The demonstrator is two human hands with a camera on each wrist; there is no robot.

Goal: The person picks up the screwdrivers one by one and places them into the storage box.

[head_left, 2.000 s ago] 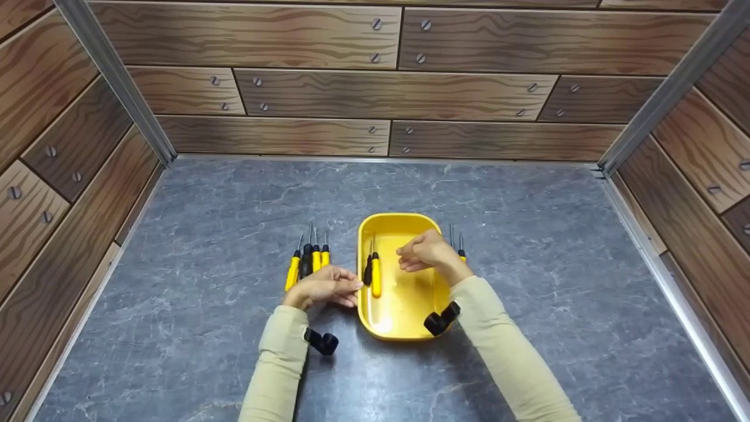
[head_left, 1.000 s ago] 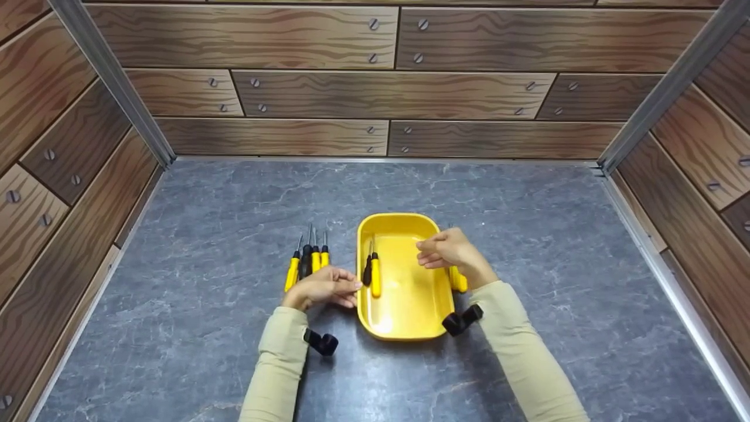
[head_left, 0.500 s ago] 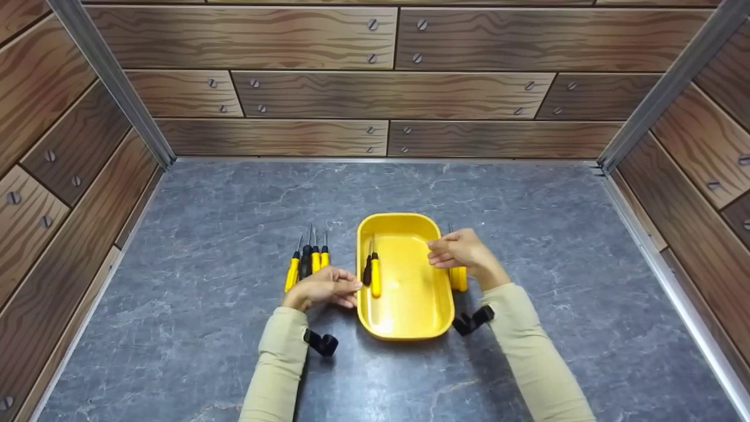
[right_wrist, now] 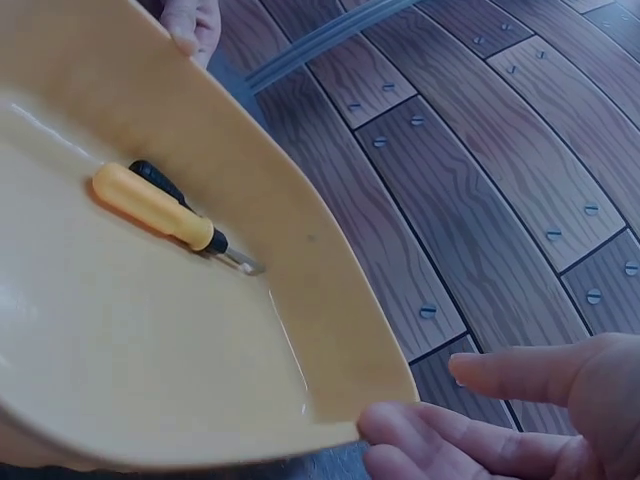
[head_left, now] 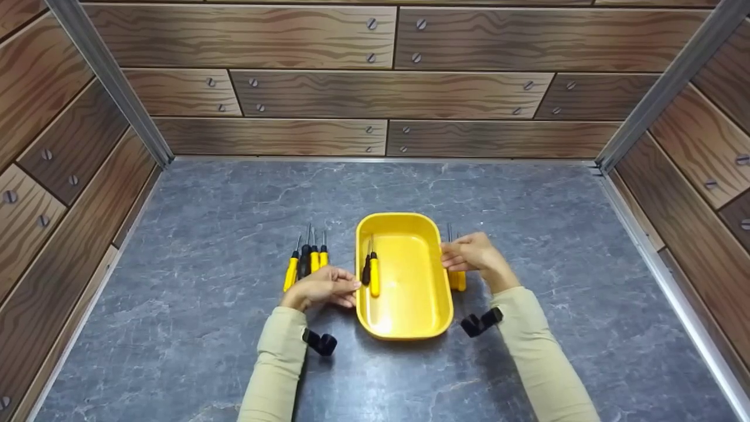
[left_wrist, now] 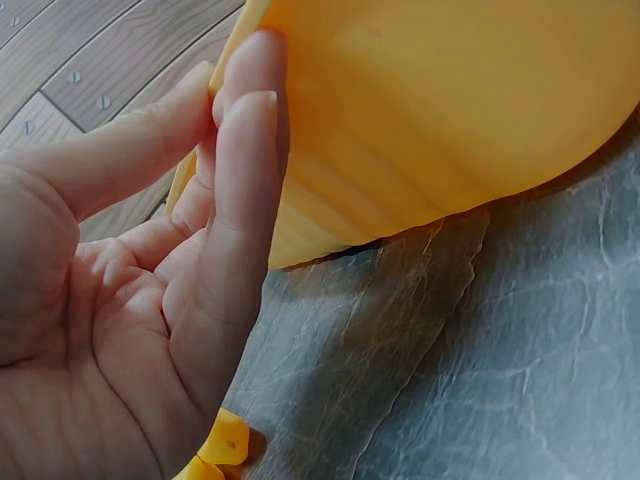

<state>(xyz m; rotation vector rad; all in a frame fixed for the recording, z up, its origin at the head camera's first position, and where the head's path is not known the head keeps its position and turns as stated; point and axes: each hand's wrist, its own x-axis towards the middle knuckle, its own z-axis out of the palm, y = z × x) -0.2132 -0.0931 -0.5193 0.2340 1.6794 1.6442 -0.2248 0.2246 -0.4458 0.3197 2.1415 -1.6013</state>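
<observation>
A yellow plastic tray [head_left: 408, 305] stands on the table between both hands. Two screwdrivers lie along its left inner side, one with a yellow handle [head_left: 375, 280] and one with a black handle [head_left: 366, 272]. My left hand [head_left: 322, 286] pinches the tray's left rim between thumb and fingers, as the left wrist view shows. At the opposite rim, my right hand [head_left: 476, 255] has its fingertips beside or touching the edge. In the right wrist view the thumb [right_wrist: 520, 372] stands apart from those fingers, and nothing is held.
Several screwdrivers [head_left: 291, 272] with yellow or black handles lie in a row left of the tray, partly behind my left hand. More yellow-handled screwdrivers [head_left: 458, 282] lie right of it, partly covered by my right hand. Wood-patterned walls [head_left: 310, 94] enclose the grey marbled table [head_left: 205, 246].
My right hand has moved from over the tray's inside rightward to its right rim. My left hand, the tray and the screwdrivers in it have stayed in place.
</observation>
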